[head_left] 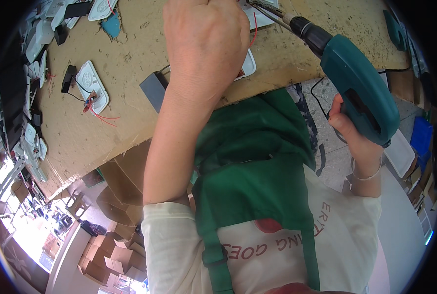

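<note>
My right hand (pixel 352 128) is wrapped round the handle of a teal soldering gun (pixel 360 81) with a black nose. Its dark metal prongs (pixel 272 12) point up and left over a white plastic housing (pixel 263 18) at the table's near side. Close to that tip, my left hand (pixel 206 41) is closed, its back turned up; the fingertips and whatever they pinch are hidden. A red wire (pixel 255 32) hangs down beside it. Another white housing (pixel 248 64) shows partly from under the left hand, and a dark grey box-shaped block (pixel 154 90) lies by my left wrist.
On the brown table (pixel 130 59), a white housing (pixel 92 81) with a small circuit board, red wires and a black block (pixel 69 79) lies at left. White and black parts (pixel 42 34) pile along the left edge. Cardboard boxes (pixel 113 257) stand on the floor lower left.
</note>
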Action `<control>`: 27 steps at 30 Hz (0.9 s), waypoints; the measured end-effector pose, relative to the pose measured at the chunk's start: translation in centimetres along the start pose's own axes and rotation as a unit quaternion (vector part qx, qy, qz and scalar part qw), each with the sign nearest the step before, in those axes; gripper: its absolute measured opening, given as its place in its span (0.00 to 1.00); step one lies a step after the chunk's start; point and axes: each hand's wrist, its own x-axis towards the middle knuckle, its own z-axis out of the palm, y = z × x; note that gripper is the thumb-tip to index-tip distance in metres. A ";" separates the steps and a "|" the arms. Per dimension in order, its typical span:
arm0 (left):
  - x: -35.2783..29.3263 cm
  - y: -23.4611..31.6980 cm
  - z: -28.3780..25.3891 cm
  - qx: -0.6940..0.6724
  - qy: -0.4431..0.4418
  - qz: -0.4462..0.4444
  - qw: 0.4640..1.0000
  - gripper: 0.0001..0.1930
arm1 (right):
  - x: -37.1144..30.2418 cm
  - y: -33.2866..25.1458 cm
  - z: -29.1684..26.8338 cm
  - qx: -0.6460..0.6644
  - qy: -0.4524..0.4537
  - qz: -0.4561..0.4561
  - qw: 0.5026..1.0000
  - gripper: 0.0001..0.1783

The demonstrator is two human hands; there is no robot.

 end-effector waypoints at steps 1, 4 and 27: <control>0.0 0.0 0.0 -0.001 0.000 -0.001 1.000 0.03 | 0.0 0.0 0.0 -0.003 0.011 0.015 1.000 0.18; 0.0 0.1 0.0 -0.016 0.001 -0.006 1.000 0.03 | 0.0 0.0 -0.1 -0.010 -0.001 0.032 0.999 0.17; -0.1 -0.2 0.1 0.012 0.001 0.009 1.000 0.04 | 0.1 -0.3 -0.1 0.009 -0.007 0.007 1.000 0.15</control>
